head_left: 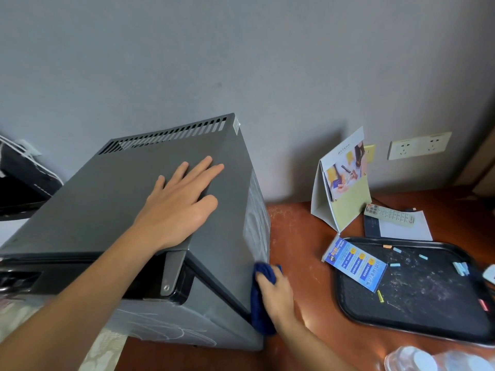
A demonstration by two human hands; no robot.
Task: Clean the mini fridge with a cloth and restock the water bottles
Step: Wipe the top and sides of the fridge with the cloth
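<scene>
Bottle caps (426, 361), pale and blurred, show at the bottom edge just below and to the right of the right hand; they seem to belong to plastic water bottles, though little of them is visible. Both forearms reach in from the lower left.

Lying flat on top of the mini fridge (128, 199), the left hand (179, 207) has its fingers straight and slightly spread, palm down, holding nothing. Lower down, the right hand (277, 294) curls around a dark blue cloth (261, 301) and presses it against the fridge's right side wall, near that wall's lower front corner. Part of the cloth hangs below the hand.

Dark grey metal covers the fridge, with a row of vent slots along the far edge of its top, beyond the left fingertips. Pale smeared streaks show on its right wall above the cloth, and on its front face below the left forearm. It sits on a reddish-brown table (300, 236).

Right of the right hand lies a black tray (428, 303), scuffed and strewn with small coloured scraps, with a blue leaflet (356, 263) resting across its near-left rim. Beyond the tray stand a folded card stand (342, 180) and a remote control (388, 214) on some papers.
</scene>
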